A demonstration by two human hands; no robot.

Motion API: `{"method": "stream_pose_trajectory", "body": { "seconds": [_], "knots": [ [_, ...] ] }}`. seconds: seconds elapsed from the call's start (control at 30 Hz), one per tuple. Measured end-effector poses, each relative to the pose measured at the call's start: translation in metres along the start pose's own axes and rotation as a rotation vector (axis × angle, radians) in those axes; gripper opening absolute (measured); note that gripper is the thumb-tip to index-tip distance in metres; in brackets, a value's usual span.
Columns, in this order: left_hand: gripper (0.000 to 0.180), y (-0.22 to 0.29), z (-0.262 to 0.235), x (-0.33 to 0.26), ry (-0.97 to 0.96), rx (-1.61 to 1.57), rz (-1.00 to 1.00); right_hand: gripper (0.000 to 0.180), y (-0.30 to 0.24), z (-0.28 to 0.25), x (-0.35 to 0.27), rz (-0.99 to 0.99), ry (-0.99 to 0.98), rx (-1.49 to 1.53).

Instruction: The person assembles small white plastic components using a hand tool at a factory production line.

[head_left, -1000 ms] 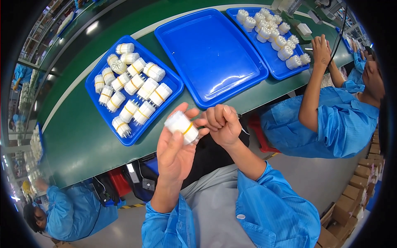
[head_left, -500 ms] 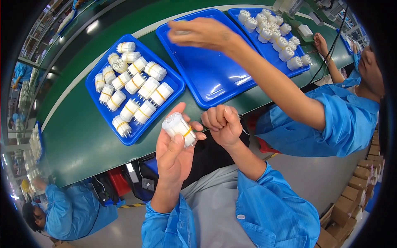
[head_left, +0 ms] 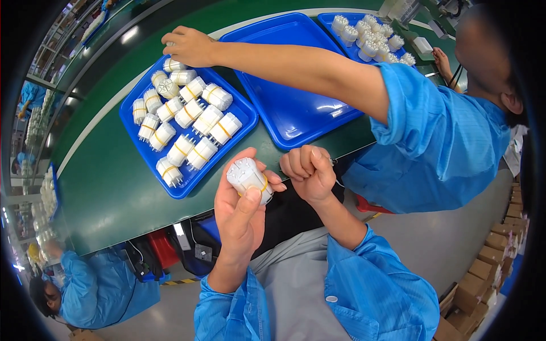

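In my left hand is a white plastic cylinder with a yellow band round it. It is tilted, its flat end face up, with the thumb on its side and the fingers behind. Close by on the right, my right hand is closed, the fingers curled and the thumb against them. A small bit of something shows at its right side, too small to name. Beyond my left hand, a blue tray holds several similar banded white cylinders, many with pins at one end.
A co-worker's arm reaches from the right across an empty blue tray, its hand at the left tray's far edge. Farther right, another blue tray holds more white cylinders. All stand on the green table.
The co-worker's hand has swung left from above the middle tray to the left tray's far edge. In my left hand the cylinder shows more of its end face. My right hand has barely moved.
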State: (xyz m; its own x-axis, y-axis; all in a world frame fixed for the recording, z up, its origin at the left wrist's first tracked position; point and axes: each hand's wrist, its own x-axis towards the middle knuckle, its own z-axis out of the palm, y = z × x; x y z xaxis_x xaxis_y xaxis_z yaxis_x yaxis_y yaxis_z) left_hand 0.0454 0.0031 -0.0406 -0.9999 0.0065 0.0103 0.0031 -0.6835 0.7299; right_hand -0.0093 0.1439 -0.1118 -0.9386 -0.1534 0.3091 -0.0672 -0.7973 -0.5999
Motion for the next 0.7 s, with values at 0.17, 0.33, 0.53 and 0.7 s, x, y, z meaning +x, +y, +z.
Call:
{"method": "stream_pose_trajectory", "body": {
  "seconds": [0.17, 0.33, 0.53, 0.7],
  "knots": [
    [0.061, 0.002, 0.001, 0.000, -0.021, -0.026, -0.043, 0.048, -0.001, -0.001, 0.000, 0.002, 0.002, -0.013],
    [0.065, 0.005, 0.006, -0.001, -0.023, -0.001, -0.085, 0.047, 0.000, -0.002, 0.000, -0.001, 0.008, -0.010],
    [0.061, 0.010, 0.001, 0.000, 0.014, 0.072, -0.038, 0.046, 0.003, 0.000, 0.001, -0.003, 0.013, 0.020],
    [0.050, 0.042, -0.043, 0.014, 0.182, 0.463, 0.334, 0.046, 0.001, -0.004, 0.001, -0.019, 0.001, 0.027]
  ]
}}
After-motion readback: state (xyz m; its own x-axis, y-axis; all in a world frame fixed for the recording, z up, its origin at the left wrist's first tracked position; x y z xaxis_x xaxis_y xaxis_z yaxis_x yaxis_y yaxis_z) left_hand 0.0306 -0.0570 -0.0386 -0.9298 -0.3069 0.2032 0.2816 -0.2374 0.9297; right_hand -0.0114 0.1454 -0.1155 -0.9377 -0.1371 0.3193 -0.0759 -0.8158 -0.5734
